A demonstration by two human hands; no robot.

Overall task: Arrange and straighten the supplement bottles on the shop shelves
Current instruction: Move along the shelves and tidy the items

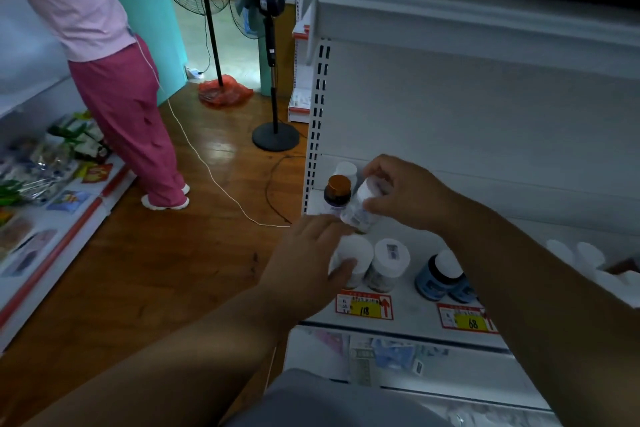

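My right hand [405, 194] grips a clear white-capped bottle [362, 210], tilted, above the white shelf [415, 314]. My left hand [311, 260] holds a white-lidded bottle [356, 253] at the shelf's front left corner, thumb on its lid. Beside that stands another white-lidded bottle [389, 262]. A dark bottle with a brown cap [338, 192] and a white-capped bottle [346, 170] stand behind, at the left end. Two blue bottles [440, 276] with white caps stand further right. More white caps [581, 256] show at the far right, blurred.
Price tags [363, 305] marked 18 and 68 hang on the shelf edge. A lower shelf [433, 374] holds flat packets. A person in pink [114, 80] stands in the aisle to the left. Two floor fans [273, 80] and cables [214, 177] lie on the wooden floor.
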